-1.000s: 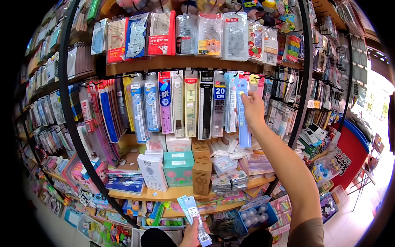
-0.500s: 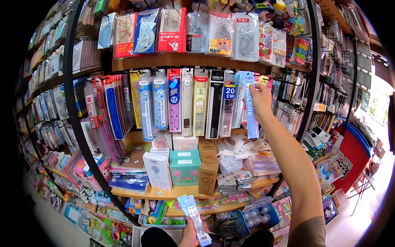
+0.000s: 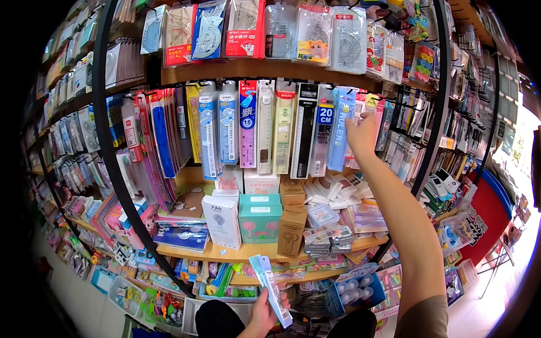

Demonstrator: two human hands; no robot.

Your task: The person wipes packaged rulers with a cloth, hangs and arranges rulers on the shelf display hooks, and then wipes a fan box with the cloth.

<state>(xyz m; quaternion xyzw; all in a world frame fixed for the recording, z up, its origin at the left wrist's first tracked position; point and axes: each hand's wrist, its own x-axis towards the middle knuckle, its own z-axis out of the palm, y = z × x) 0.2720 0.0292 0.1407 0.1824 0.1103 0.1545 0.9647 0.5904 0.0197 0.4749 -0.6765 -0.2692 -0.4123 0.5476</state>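
At the right end of the row of hanging rulers, my right hand [image 3: 362,134] is raised beside a light-blue ruler pack [image 3: 341,135]. Its fingers are bent near the pack's right edge and a pink-red pack; whether they grip anything is hard to tell. Low in the view, my left hand [image 3: 267,310] is closed around slim blue ruler packs [image 3: 271,290], which point up and left. A black ruler pack [image 3: 304,129] and a purple one marked 15 [image 3: 247,124] hang left of my right hand.
Black uprights [image 3: 115,146] [image 3: 437,118] flank the shelves. Boxes, including a white fan box [image 3: 221,222] and a green box [image 3: 260,217], stand on the wooden shelf below the rulers. A blue basket [image 3: 360,298] sits lower right. Set-square packs hang above.
The view has shifted, and the shelves appear higher and farther right. The light-blue pack, earlier held out in my right hand, now hangs in the row, with my fingers at its right.
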